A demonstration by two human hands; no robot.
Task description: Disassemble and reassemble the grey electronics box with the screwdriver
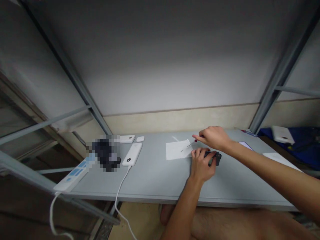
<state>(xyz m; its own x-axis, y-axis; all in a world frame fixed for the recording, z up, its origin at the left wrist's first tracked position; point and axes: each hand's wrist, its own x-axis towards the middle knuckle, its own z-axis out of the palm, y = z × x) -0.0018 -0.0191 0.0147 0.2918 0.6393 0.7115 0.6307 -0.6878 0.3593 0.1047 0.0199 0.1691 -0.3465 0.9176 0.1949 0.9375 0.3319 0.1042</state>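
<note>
"Two bare hands are working above a grey table [150,180], aren't they?"

"Yes. The left hand [202,165] is gripping a small black object [217,158], its fingers curling over the top, though I can't tell what the object is."

"And the right hand [213,138]?"

"It's nearly closed, holding a slim screwdriver [191,143] with a red handle (the fingers are hiding most of that handle). The thin metal shaft is pointing down and left over a white sheet of paper [173,151]."

"Is the tip touching the paper?"

"It's very close, but I can't tell. Tiny dark specks [181,150] are lying on the sheet just beside it."

"What's sitting further left?"

"A white power bank [132,154] is lying beside a pixelated object [105,155], a white cable [119,196] is trailing off the table's edge, and a white power strip [73,175] is resting at the table's end."
</note>
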